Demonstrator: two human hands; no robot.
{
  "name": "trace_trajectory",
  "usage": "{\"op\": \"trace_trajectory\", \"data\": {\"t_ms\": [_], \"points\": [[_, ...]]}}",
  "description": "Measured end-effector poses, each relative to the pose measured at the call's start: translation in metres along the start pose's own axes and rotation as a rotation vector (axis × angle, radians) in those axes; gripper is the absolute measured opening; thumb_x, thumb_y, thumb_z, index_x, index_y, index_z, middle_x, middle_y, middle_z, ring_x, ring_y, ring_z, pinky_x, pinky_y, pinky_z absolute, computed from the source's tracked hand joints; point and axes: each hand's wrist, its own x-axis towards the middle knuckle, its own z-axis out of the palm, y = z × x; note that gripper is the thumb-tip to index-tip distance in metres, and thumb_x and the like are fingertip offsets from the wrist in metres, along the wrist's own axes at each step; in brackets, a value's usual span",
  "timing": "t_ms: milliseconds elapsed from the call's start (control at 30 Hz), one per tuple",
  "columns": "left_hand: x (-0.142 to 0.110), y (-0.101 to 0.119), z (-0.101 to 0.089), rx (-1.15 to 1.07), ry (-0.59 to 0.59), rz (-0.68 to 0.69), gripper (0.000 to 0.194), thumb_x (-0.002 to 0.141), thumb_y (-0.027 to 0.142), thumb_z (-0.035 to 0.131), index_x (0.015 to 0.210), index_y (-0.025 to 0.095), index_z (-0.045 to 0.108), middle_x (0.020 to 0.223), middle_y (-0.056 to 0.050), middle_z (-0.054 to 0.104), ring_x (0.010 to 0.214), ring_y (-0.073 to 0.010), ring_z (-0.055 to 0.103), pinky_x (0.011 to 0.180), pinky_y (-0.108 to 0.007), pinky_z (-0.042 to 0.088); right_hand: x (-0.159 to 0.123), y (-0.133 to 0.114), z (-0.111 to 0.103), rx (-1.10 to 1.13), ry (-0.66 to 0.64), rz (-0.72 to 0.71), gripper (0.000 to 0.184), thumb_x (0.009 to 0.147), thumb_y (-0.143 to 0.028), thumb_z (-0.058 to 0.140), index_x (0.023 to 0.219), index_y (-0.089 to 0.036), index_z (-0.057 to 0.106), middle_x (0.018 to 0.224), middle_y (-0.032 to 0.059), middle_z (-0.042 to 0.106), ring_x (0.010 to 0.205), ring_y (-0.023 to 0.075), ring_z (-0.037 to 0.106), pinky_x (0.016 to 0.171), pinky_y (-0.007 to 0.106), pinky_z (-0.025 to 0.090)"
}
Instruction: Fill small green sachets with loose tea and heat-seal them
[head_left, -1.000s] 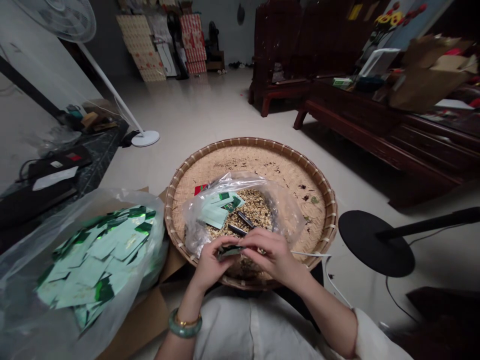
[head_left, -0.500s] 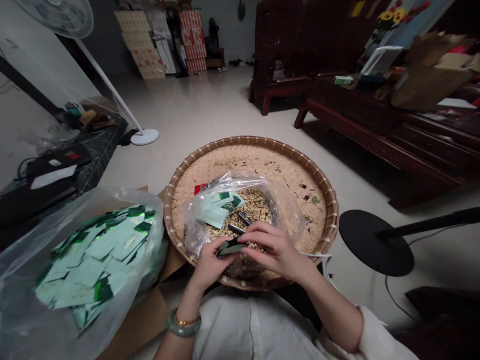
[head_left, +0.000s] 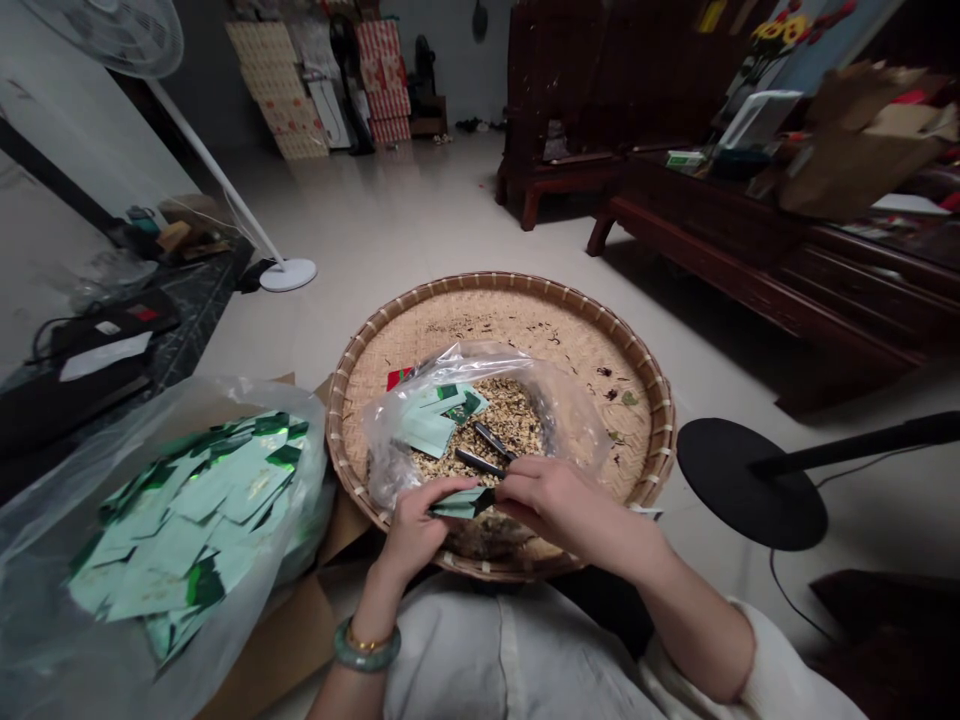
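My left hand [head_left: 415,525] is closed on a small pale-green packet [head_left: 457,502], its thumb and fingers along the sides. At the packet's dark right end, the bent fingers of my right hand [head_left: 551,500] pinch together. Both hands are over the near part of an open clear plastic bag [head_left: 390,465], which holds a chopped, pale and dark dry mix [head_left: 514,410]. Two dark, slender handle-like pieces [head_left: 480,464] lie on the mix just beyond my right fingers; their far ends are hidden. More green packets [head_left: 426,430] rest in the bag's left side.
The bag sits in a round woven bamboo tray [head_left: 442,290] with scattered dark bits. At left, a large plastic bag [head_left: 292,395] full of green packets stands by a cardboard box [head_left: 289,640]. A black round base [head_left: 750,485] stands right; a white fan base [head_left: 289,275] is farther off.
My right hand has shifted slightly, its fingers going from spread over the packet to bunched at its right end. The packet has turned, showing more of its pale-green side.
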Motion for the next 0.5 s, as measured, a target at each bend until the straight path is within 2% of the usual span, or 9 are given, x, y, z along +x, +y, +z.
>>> {"op": "trace_trajectory", "data": {"t_ms": [67,267,400,500], "points": [[0.0,-0.004,-0.001,-0.053,0.042,0.028,0.036,0.07,0.003,0.056,0.095,0.021,0.073,0.099,-0.005,0.075,0.093,-0.0202,0.069,0.089,-0.034,0.052,-0.005,-0.002,-0.006,0.042,0.051,-0.02,0.014,0.091,-0.016,0.052,0.085,-0.016,0.065,0.076,0.0038,0.061,0.07,0.0137,0.056,0.061,0.024,0.04],[0.0,-0.007,-0.002,-0.232,0.175,0.06,0.012,0.071,0.015,0.068,0.082,0.018,0.072,0.095,-0.009,0.075,0.093,-0.0235,0.07,0.09,-0.038,0.053,-0.014,-0.012,-0.02,0.155,0.238,-0.113,0.019,0.094,-0.019,0.045,0.091,-0.015,0.063,0.08,0.0058,0.061,0.075,0.0143,0.054,0.065,0.025,0.044],[-0.001,-0.002,-0.002,-0.24,0.159,0.031,0.014,0.069,0.018,0.071,0.084,0.018,0.071,0.094,-0.009,0.075,0.089,-0.0233,0.07,0.084,-0.035,0.055,-0.009,-0.018,-0.016,0.126,0.213,-0.141,0.019,0.091,-0.029,0.052,0.104,-0.019,0.062,0.102,0.0088,0.06,0.094,0.0189,0.053,0.079,0.032,0.046],[-0.001,0.001,-0.001,-0.171,0.145,0.019,0.015,0.068,0.019,0.072,0.083,0.018,0.072,0.086,-0.005,0.076,0.08,-0.021,0.07,0.076,-0.03,0.055,-0.002,-0.02,-0.007,0.05,0.171,-0.101,0.022,0.091,-0.033,0.052,0.107,-0.019,0.06,0.105,0.0101,0.058,0.098,0.0211,0.051,0.081,0.035,0.047]]}}
